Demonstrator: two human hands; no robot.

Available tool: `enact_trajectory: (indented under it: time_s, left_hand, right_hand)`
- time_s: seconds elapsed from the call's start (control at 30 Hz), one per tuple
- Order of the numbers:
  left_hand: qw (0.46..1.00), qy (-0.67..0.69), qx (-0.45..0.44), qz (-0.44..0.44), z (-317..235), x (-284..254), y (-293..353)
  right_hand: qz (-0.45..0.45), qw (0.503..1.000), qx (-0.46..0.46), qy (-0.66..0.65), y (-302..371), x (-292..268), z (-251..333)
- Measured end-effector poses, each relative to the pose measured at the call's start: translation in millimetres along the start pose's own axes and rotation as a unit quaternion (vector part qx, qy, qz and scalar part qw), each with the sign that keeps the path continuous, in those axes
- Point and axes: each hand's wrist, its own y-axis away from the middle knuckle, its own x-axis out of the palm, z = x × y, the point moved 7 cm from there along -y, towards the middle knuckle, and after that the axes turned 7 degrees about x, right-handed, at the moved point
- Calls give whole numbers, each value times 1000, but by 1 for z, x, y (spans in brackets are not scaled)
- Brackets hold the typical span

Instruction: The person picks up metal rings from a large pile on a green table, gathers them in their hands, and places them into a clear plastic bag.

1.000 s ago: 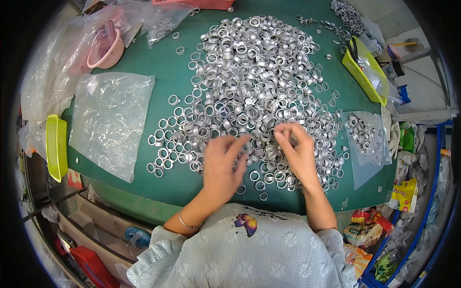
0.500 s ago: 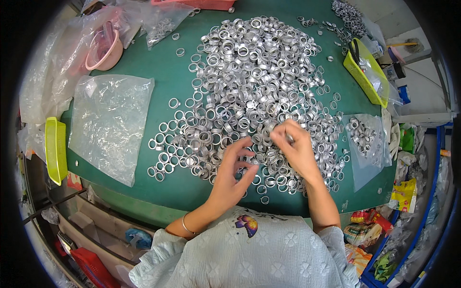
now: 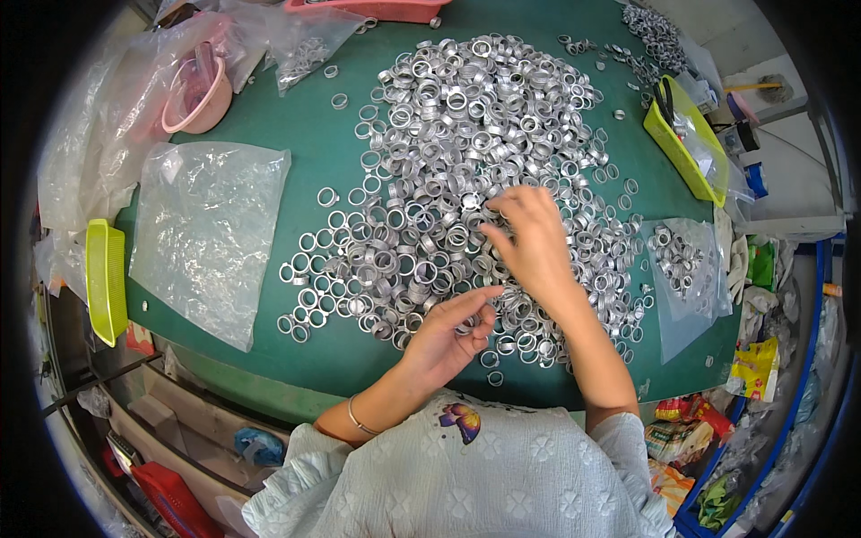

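Observation:
A large heap of silver-grey metal rings (image 3: 466,134) spreads across the green table (image 3: 242,394). My left hand (image 3: 448,339) is at the heap's near edge, its fingers curled and its forefinger and thumb pointing right. A little grey metal shows between those fingers, apparently rings held in the curl; how many is hidden. Farther forward and to the right, my right hand (image 3: 536,238) is over the middle of the heap, palm down. Its thumb is apart from its fingers, whose tips are among the rings, and no held ring can be seen there.
A flat clear plastic bag (image 3: 211,233) lies at the left, beside a yellow-green basket (image 3: 106,282). A pink bowl (image 3: 202,103) stands behind it. At right are a bag with rings (image 3: 677,255) and another yellow-green basket (image 3: 682,148). A red tray (image 3: 377,9) sits at the far edge.
My right hand has moved forward over the heap and its thumb has parted from its fingers. My left hand has shifted slightly right and nearer me, with its fingers more curled.

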Motion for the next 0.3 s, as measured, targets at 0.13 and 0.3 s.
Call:
enact_trajectory:
  time_s: [0.13,0.3]
  left_hand:
    - [991,-88,48,-90,-6,24,2]
    - [992,16,104,-75,-10,18,-2]
  right_hand:
    - [48,998,-15,28,1,18,-4]
    - [270,949,-1,-164,22,-14,14]
